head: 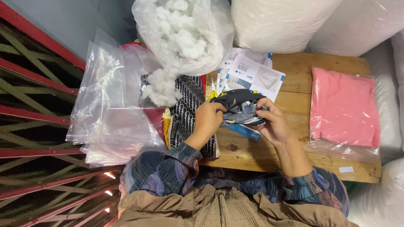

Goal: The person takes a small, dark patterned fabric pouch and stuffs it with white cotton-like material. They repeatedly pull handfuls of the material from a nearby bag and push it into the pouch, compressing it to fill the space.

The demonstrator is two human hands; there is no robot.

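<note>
Both hands, left [208, 120] and right [273, 124], close together and clamped on a dark patterned cloth [242, 107] over the wooden table [303, 67], leaflets [252, 75] just beyond, stuffing bag [185, 33] far left, plastic bags [109, 101] left, pink packet [343, 107] right.

The light is soft and even, coming from above, and the wooden table [328, 63] looks warm and well lit. The left side behind the red metal gate [38, 113] is dim. Small glare spots shine on the clear plastic bags [105, 105]. The white stuffing [181, 33] is nearly overexposed. Focus is sharp in the centre, and the edges bend slightly.
</note>
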